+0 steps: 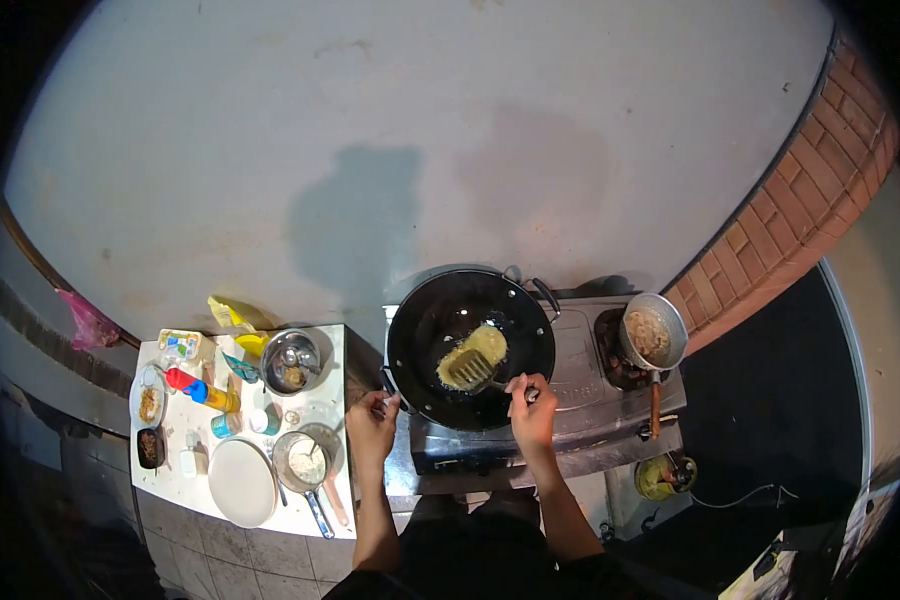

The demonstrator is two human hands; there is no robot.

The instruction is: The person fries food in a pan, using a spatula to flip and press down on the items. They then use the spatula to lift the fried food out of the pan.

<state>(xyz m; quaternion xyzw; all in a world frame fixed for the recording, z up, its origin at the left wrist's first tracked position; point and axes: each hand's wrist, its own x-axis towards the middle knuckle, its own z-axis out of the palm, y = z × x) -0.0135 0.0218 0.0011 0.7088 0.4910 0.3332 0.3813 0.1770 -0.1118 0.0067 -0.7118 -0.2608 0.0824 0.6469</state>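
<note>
A black wok (415, 345) sits on the left side of the stove. Inside it a flat, golden piece of food (490, 343) lies in oil. My right hand (532, 412) is closed around the handle of a slotted spatula (470, 368); its slotted head rests on the near part of the food. At the wok's left side, my left hand (372, 428) has its fingers pinched at the lower end of the side handle (387, 380). The fingertips are small in view, and their exact grip is partly hidden.
On the right burner stands a saucepan (670, 320) with food, its wooden handle pointing toward me. The white table (315, 510) at left bears a plate (242, 483), a pot of white mixture (305, 460), a steel bowl (290, 362) and sauce bottles (215, 396). A wall rises behind.
</note>
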